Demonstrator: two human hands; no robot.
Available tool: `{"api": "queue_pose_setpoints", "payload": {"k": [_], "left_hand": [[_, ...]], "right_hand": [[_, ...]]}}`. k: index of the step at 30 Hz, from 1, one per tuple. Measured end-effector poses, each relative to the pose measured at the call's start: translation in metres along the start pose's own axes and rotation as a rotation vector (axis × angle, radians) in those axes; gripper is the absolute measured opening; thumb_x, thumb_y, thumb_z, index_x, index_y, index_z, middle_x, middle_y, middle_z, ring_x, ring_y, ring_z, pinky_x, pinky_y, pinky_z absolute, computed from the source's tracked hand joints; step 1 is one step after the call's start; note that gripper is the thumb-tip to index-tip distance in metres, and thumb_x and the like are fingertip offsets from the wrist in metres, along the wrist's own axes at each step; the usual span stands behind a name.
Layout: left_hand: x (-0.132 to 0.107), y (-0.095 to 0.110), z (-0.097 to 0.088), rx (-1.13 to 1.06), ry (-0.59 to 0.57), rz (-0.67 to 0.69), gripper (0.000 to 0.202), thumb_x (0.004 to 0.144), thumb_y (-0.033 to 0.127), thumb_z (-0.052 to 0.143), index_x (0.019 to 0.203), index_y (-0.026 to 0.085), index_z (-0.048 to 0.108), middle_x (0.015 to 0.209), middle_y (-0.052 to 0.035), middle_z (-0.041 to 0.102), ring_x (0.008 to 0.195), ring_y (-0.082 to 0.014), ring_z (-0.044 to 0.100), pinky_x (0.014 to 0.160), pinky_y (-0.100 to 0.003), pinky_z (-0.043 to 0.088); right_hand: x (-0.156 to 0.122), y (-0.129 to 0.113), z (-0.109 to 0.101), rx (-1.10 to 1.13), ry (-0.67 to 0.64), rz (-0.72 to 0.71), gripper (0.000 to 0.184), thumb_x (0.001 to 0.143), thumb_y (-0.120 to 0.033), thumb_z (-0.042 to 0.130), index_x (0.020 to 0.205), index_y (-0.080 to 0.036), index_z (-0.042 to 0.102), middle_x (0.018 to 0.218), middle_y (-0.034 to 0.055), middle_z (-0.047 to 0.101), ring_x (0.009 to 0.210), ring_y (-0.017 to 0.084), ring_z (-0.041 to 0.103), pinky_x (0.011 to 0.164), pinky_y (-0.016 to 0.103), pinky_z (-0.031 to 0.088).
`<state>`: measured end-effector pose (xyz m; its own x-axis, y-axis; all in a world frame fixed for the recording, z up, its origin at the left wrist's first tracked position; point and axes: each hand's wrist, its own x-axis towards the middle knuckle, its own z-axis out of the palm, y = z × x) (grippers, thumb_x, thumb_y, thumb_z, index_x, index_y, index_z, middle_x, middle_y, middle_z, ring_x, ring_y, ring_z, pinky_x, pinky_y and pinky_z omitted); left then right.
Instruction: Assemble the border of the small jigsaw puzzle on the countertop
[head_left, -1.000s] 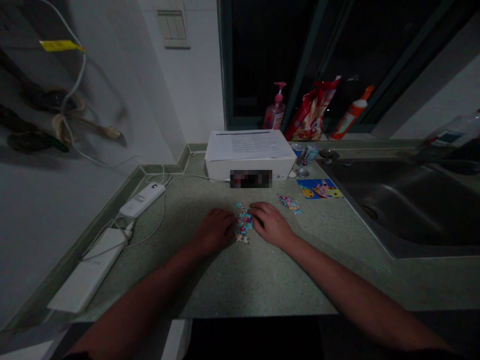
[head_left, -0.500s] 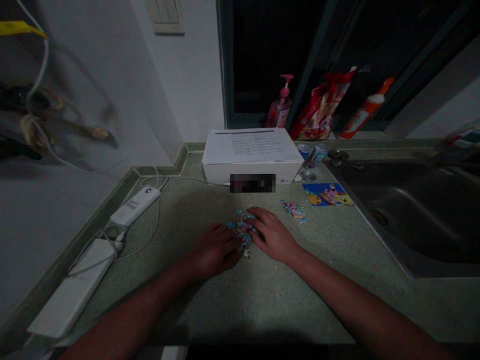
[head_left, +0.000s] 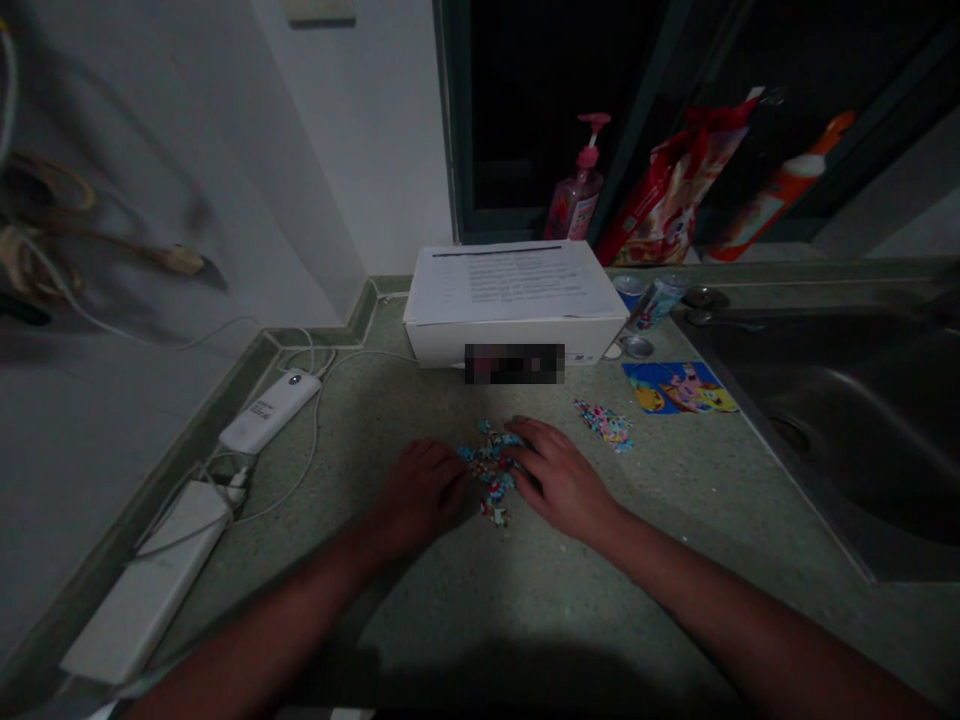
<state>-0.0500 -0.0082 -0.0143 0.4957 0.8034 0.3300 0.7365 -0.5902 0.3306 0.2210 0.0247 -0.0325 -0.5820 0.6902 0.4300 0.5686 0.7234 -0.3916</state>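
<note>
Loose pile: small colourful pieces [head_left: 495, 488] are lying on the counter [head_left: 697, 480] between 2 hands, with a few straying toward the near side.
Left hand [head_left: 424, 490]: its grip is curling at the pile's left side, thumb and fingers bunching close; whether it is pinching a piece, I cannot tell.
Right hand [head_left: 559, 475]: its fingers are spreading apart over the pile's right side, fingertips touching pieces; whether any piece is being held, I cannot tell.
Pile's near end: the left hand is drawing back leftward compared with 0.5 s ago, so the pieces here are showing more fully and probably becoming easier to reach.
Second cluster [head_left: 606, 425]: more pieces are lying beyond the right hand, apart from the pile.
Picture card [head_left: 682, 388]: it is resting flat between that cluster and the sink [head_left: 817, 530], whose rim is limiting the right side.
White box [head_left: 442, 345]: it is bounding the far side.
White cable [head_left: 300, 485]: it is curving along the left; counter surface is stretching between it and the left hand, giving room for sideways moving.
</note>
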Motion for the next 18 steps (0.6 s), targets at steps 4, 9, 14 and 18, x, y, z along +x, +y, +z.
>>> {"api": "queue_pose_setpoints", "payload": {"k": [4, 9, 14, 18], "left_hand": [[0.001, -0.008, 0.002, 0.027, 0.019, -0.12, 0.016, 0.103, 0.02, 0.061, 0.103, 0.019, 0.076, 0.1, -0.0083, 0.075, 0.096, -0.0262, 0.067, 0.093, -0.045, 0.054], [0.001, -0.006, 0.0, -0.009, 0.042, 0.011, 0.024, 0.103, 0.018, 0.061, 0.122, 0.02, 0.076, 0.119, -0.0103, 0.078, 0.109, -0.0268, 0.068, 0.099, -0.045, 0.055], [0.003, 0.006, -0.001, -0.05, -0.013, 0.174, 0.024, 0.106, 0.023, 0.063, 0.127, 0.022, 0.075, 0.125, -0.0086, 0.079, 0.112, -0.0264, 0.07, 0.102, -0.045, 0.053], [0.005, 0.004, 0.001, 0.005, 0.031, 0.131, 0.021, 0.106, 0.022, 0.065, 0.124, 0.019, 0.075, 0.12, -0.0094, 0.08, 0.108, -0.0274, 0.07, 0.103, -0.048, 0.051]], "right_hand": [[0.0, 0.0, -0.001, -0.03, 0.031, -0.02, 0.026, 0.102, -0.017, 0.061, 0.123, -0.018, 0.077, 0.145, 0.0197, 0.068, 0.141, 0.037, 0.06, 0.116, 0.062, 0.054], [-0.001, -0.001, -0.005, -0.075, 0.018, -0.034, 0.028, 0.101, -0.015, 0.062, 0.123, -0.018, 0.078, 0.143, 0.0203, 0.067, 0.141, 0.037, 0.06, 0.115, 0.061, 0.054], [-0.003, 0.001, -0.006, -0.112, 0.045, 0.01, 0.027, 0.102, -0.018, 0.064, 0.125, -0.015, 0.078, 0.142, 0.0215, 0.068, 0.139, 0.037, 0.061, 0.116, 0.06, 0.054], [-0.004, 0.001, -0.006, -0.108, 0.038, -0.003, 0.027, 0.103, -0.018, 0.063, 0.125, -0.02, 0.079, 0.141, 0.0185, 0.068, 0.139, 0.036, 0.061, 0.115, 0.061, 0.055]]}}
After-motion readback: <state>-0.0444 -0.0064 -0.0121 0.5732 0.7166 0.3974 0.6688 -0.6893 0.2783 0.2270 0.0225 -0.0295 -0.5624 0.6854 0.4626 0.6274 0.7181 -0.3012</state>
